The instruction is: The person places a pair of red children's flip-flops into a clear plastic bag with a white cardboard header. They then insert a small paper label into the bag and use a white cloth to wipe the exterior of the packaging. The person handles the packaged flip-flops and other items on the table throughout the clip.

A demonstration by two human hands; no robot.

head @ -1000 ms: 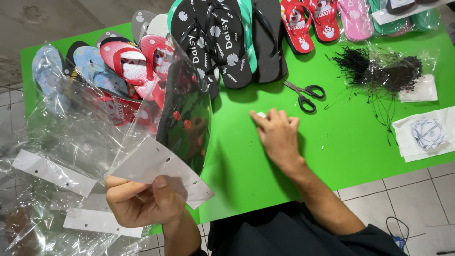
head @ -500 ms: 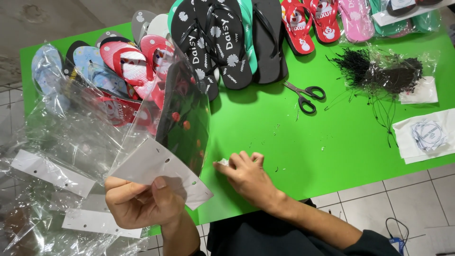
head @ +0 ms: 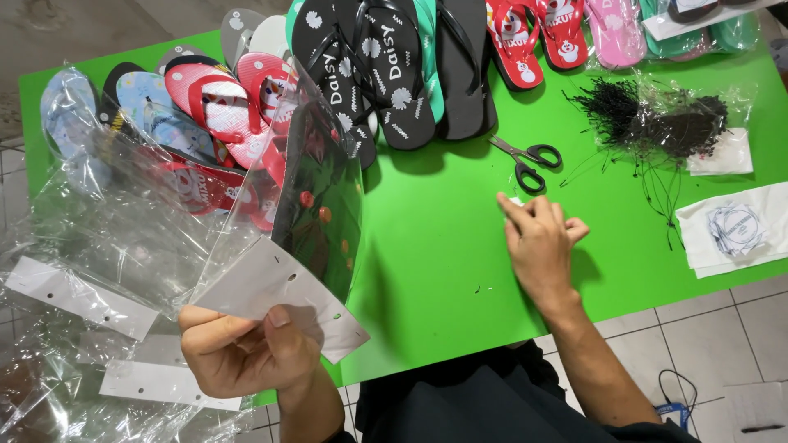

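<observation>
Pinching a clear bag (head: 279, 246) by its white header in the left hand (head: 246, 353), contents blurred behind glare, while right hand (head: 538, 242) lies fingers-curled on the green counter (head: 435, 271), fingertips hiding something white near scissors (head: 525, 160).

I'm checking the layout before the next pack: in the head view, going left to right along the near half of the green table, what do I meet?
Left hand holding the clear bag with white header → bare green table → right hand flat on the table → white sheets at the right edge.
</observation>
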